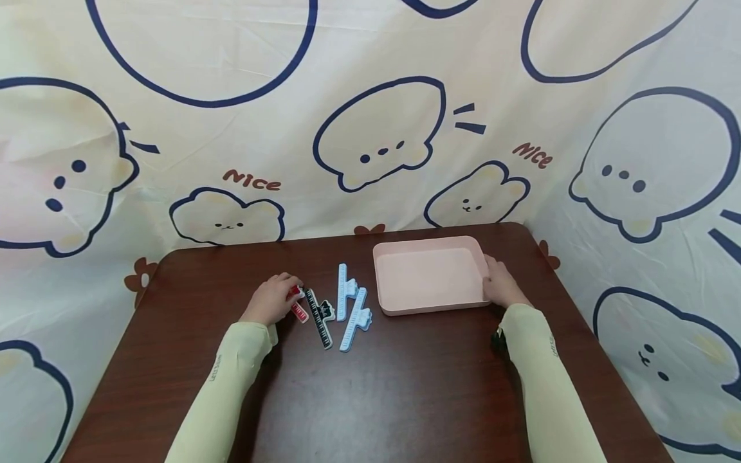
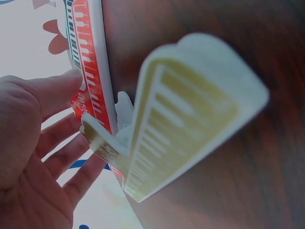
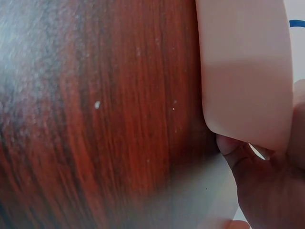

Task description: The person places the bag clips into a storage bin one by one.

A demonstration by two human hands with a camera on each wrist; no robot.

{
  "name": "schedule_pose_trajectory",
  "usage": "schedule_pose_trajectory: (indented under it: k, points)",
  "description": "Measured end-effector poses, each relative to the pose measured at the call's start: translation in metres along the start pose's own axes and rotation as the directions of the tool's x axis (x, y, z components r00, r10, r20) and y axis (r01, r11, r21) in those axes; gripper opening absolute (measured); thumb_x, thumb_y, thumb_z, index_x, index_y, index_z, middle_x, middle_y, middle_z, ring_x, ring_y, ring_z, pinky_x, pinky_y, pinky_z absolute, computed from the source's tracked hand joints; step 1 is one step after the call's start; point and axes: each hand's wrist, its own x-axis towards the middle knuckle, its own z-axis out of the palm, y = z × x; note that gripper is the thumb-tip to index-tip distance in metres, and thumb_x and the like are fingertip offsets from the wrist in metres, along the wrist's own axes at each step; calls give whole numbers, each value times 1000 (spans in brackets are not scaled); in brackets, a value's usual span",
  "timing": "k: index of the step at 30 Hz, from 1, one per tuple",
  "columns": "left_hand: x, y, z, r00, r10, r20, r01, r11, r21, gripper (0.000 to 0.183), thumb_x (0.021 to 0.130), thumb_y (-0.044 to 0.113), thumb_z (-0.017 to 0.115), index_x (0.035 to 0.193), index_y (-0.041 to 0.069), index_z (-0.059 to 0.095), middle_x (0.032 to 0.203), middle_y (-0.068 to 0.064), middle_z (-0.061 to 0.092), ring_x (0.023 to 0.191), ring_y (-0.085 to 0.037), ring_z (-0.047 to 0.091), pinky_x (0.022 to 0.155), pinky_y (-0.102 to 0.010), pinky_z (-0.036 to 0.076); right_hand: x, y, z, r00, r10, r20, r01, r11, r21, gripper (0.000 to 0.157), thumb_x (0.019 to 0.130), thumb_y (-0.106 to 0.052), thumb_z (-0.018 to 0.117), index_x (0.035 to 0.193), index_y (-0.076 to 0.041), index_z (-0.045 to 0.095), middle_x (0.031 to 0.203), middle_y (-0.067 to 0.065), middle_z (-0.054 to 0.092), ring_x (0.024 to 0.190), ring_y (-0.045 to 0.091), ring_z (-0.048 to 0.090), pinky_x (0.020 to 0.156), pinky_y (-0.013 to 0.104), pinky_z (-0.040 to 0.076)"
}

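Note:
My left hand (image 1: 273, 299) pinches a red clip (image 1: 299, 312) with a piano-key print. In the left wrist view the thumb lies against this clip (image 2: 90, 57), with the other fingers partly behind it. A gold-and-white clip (image 2: 186, 114) of similar shape stands close in front of the red one. Right of that hand lie a black clip (image 1: 320, 320) and two light-blue clips (image 1: 342, 292) (image 1: 355, 319). A pink tray (image 1: 431, 305) rests at the back of the table. My right hand (image 1: 502, 283) grips its right edge, fingertips at the corner in the right wrist view.
The dark brown wooden table (image 1: 370, 399) has its back edge along a cream cloth (image 1: 370, 51) with blue line drawings. More of this cloth hangs at both sides. A dark object (image 1: 499, 341) shows at the right sleeve cuff.

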Motion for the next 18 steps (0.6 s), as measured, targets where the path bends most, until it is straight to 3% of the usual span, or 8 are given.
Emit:
schedule_pose_trajectory:
  k: [7, 14, 18]
  points:
    - [1, -7, -3, 1000, 4, -21, -4, 1000, -29, 28, 95, 21, 77, 119, 8, 69, 120, -16, 67, 105, -34, 62, 103, -58, 52, -1, -1, 1, 999, 31, 20, -31, 1000, -1, 64, 103, -4, 32, 163, 1, 11, 164, 33, 20, 139, 43, 33, 122, 65, 26]
    - [-2, -13, -9, 996, 40, -76, -42, 999, -26, 31, 92, 21, 80, 118, 7, 70, 121, -16, 67, 106, -34, 63, 100, -57, 54, -2, -3, -1, 999, 30, 16, -30, 1000, 2, 64, 104, -4, 32, 164, 0, 10, 163, 33, 20, 137, 44, 34, 121, 66, 26]
    - [-5, -14, -11, 996, 55, -72, -57, 998, -24, 34, 93, 22, 80, 121, 5, 70, 124, -16, 66, 109, -34, 63, 101, -57, 54, -3, -3, -1, 999, 35, 17, -35, 999, 5, 65, 103, -4, 33, 164, 0, 10, 164, 32, 20, 137, 43, 34, 121, 66, 26]
